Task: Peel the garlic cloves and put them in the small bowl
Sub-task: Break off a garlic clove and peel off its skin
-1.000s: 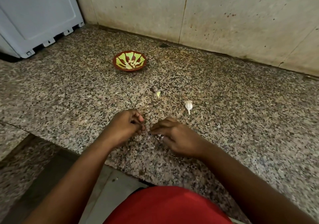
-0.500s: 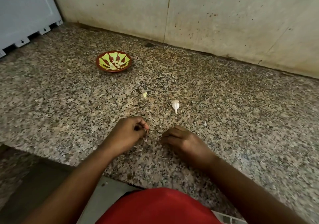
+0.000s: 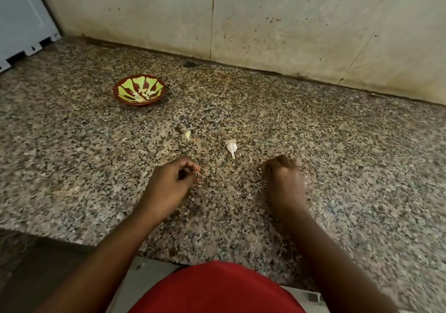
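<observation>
On the speckled granite counter (image 3: 313, 124), near its front edge, both hands rest well apart from each other. The left hand (image 3: 169, 182) has its fingers curled in with thumb and fingertips pinched together; something small and dark seems to sit between them, though it is too small to say whether it is a garlic clove or a bit of skin. The right hand (image 3: 284, 180) is curled knuckles-up on the stone, and whether it holds anything cannot be told from this angle. Between and just beyond the hands lies an unpeeled garlic clove (image 3: 231, 146), white with its thin tail pointing toward the person, touching neither hand. A little to its left lies a small pale scrap (image 3: 187, 134). Farther back on the left stands the small bowl (image 3: 139, 90), red-rimmed with green and yellow stripes, with several pale peeled cloves (image 3: 144, 93) inside. Behind runs a stained wall (image 3: 277, 18), and a red garment (image 3: 217, 288) fills the bottom edge
</observation>
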